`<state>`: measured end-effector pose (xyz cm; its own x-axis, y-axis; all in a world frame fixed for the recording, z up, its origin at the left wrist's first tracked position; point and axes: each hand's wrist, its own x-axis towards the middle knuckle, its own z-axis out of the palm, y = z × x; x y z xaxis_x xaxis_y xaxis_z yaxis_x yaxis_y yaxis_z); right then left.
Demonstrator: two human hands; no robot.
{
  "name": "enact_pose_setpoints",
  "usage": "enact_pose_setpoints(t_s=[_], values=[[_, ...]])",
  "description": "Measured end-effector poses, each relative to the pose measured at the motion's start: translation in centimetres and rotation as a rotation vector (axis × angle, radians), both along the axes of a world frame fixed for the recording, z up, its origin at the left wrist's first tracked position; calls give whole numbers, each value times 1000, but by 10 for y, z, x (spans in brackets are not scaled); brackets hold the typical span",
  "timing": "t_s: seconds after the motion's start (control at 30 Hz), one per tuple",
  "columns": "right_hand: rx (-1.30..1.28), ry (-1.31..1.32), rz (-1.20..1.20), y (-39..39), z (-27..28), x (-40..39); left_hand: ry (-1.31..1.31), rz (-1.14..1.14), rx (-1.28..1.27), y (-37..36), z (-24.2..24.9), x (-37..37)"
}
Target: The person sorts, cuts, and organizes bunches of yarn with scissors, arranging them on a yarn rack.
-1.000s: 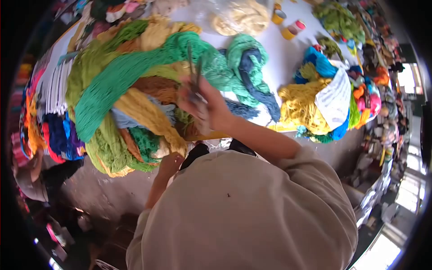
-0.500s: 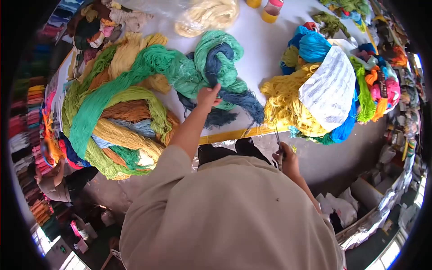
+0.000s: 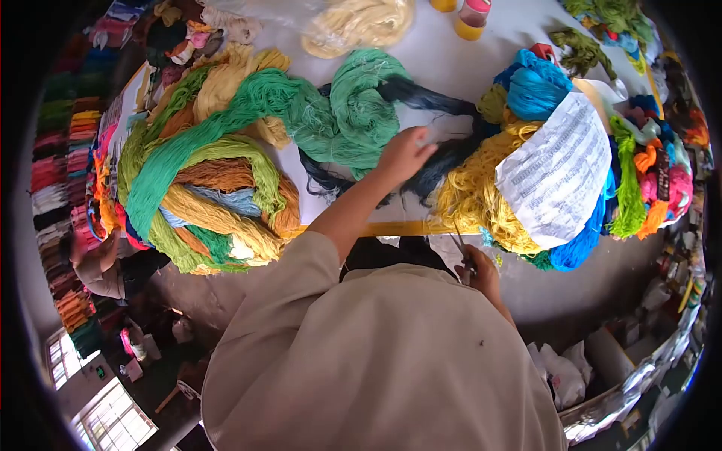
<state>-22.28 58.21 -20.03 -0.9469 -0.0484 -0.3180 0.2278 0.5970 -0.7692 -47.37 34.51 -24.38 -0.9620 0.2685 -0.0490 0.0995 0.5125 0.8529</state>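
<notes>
My left hand [image 3: 406, 156] reaches over the table beside the green yarn skein [image 3: 365, 113], its fingers slightly blurred and apart, with no yarn visible in them. A dark navy skein [image 3: 432, 98] curves around the far side of that hand, from the green yarn toward the yellow yarn [image 3: 485, 188]. More dark strands [image 3: 327, 179] show under the green skein. Low by the table's front edge, my right hand [image 3: 481, 269] is closed around the handles of scissors [image 3: 459, 242], blades pointing up toward the table.
A heap of green, brown and tan skeins [image 3: 218, 195] hangs over the table's left front. On the right, a printed paper sheet [image 3: 556, 173] lies on yellow and blue yarn. Cream yarn [image 3: 357, 26] and a small jar [image 3: 471, 19] stand farther back. Another person [image 3: 101, 267] is at far left.
My left hand has moved right, and the dark navy skein it gripped now stretches to the right, toward the yellow yarn. The right hand still holds the scissors.
</notes>
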Motion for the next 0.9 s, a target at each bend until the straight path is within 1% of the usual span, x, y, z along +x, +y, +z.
enact_pose_setpoints(t_s=[0.03, 0.1, 0.17, 0.23, 0.27, 0.3, 0.33, 0.37, 0.4, 0.43, 0.47, 0.5, 0.53, 0.57, 0.6, 0.63, 0.67, 0.73, 0.8, 0.9], values=[[-2, 2, 4, 3, -2, -2, 9, 71, -44, -19, -14, 6], [-9, 21, -26, 9, -7, 0, 242, 179, -376, -70, -49, 20], [-16, 9, -45, 16, -11, 4, 67, 339, -722, -107, -45, 29], [-25, 12, -40, 21, -12, 5, 99, 297, -947, -145, -70, 47], [-13, 9, -26, 23, -14, 6, -2, 226, -965, -157, -72, 51], [0, 5, -13, 24, -16, 8, -8, 217, -968, -166, -76, 51], [38, -10, 32, 25, -11, 5, 38, 190, -933, -172, -79, 48], [40, -17, 26, 25, -10, 4, 87, 164, -895, -174, -84, 47], [34, -40, 16, 23, -10, 3, 17, 181, -880, -177, -87, 47], [31, -61, -1, 23, -9, 3, -49, 193, -861, -169, -74, 43], [-55, -97, -45, 25, -22, 9, 23, 196, -890, -181, -100, 41], [-110, -146, -86, 25, -21, 11, 211, 199, -847, -186, -118, 48], [-54, -59, -33, 28, -20, 11, -116, 153, -771, -173, -91, 36], [-40, -137, -32, 30, -14, 8, 15, 165, -789, -181, -109, 40], [-57, -113, -30, 30, -12, 7, 99, 138, -904, -179, -111, 39], [-20, -94, -19, 31, -8, 6, 86, 73, -932, -178, -104, 39], [6, -76, 2, 31, -4, 5, 97, 72, -902, -182, -107, 41], [1, -69, -47, 33, -3, 7, 14, 120, -941, -168, -88, 38], [5, 9, -15, 32, -13, 13, 52, 95, -944, -166, -85, 38], [37, -22, -45, 30, -21, 18, 99, 83, -964, -168, -91, 40]])
